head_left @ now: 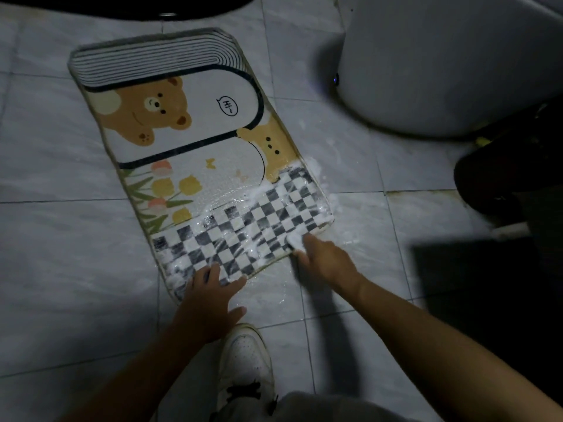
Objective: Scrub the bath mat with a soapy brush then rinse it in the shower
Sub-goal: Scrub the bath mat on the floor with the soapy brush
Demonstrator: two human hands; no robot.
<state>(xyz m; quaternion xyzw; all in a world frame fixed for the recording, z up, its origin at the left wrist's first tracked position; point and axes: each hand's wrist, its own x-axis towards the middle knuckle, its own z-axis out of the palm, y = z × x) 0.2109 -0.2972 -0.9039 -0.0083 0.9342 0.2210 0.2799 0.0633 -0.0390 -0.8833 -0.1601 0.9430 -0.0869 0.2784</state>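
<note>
Mat (189,141) axis far-L to near-R

i have one view only: the wide-angle head camera, looking forward and steeply down at the floor (61,239). the bath mat (195,153) sits mid-frame, close below. the left hand (210,293) and right hand (323,260) reach in at the mat's near edge.

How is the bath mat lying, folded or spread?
Spread flat: the bath mat shows its whole printed face on the tiled floor.
</note>
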